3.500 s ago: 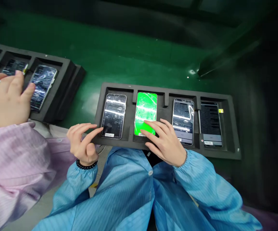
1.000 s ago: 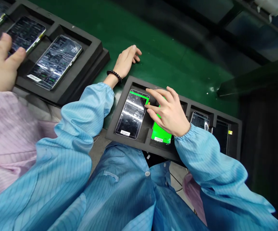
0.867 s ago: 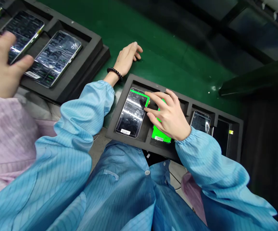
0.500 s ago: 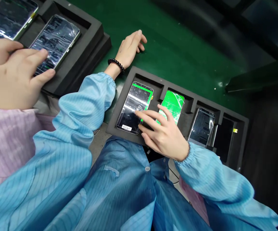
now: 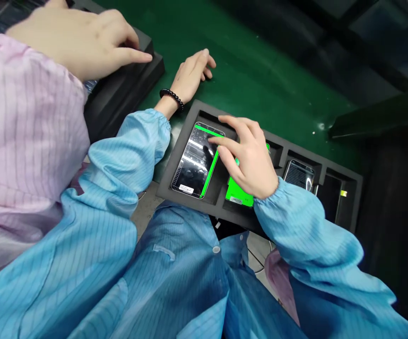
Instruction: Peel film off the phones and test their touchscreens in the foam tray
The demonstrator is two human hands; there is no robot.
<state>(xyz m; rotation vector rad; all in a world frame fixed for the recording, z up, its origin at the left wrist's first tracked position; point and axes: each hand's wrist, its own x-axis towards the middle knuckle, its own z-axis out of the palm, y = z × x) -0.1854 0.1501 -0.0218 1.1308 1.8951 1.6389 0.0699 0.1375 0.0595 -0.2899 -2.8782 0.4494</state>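
A black foam tray [image 5: 184,199] in front of me holds several phones in slots. My right hand [image 5: 248,157] hovers over it with fingers spread, a fingertip touching the top right of the leftmost phone [image 5: 194,162], whose dark screen has a green band along its top and right edges. Under my palm lies a phone with a full green screen [image 5: 238,194]. My left hand [image 5: 191,75] rests on the green belt [image 5: 260,70] beyond the tray, fingers loosely curled, holding nothing. A bead bracelet [image 5: 171,97] sits on that wrist.
A co-worker in a pink sleeve [image 5: 27,127] reaches from the left, a hand [image 5: 80,40] lying on another black tray [image 5: 126,89]. Two more phones [image 5: 297,174] fill my tray's right slots. A dark rail [image 5: 377,115] crosses the belt at the right.
My right hand moved from the bottom of the leftmost phone up to its top edge, and a green band now runs down that screen's right side. The co-worker's arm swung in closer, covering their tray.
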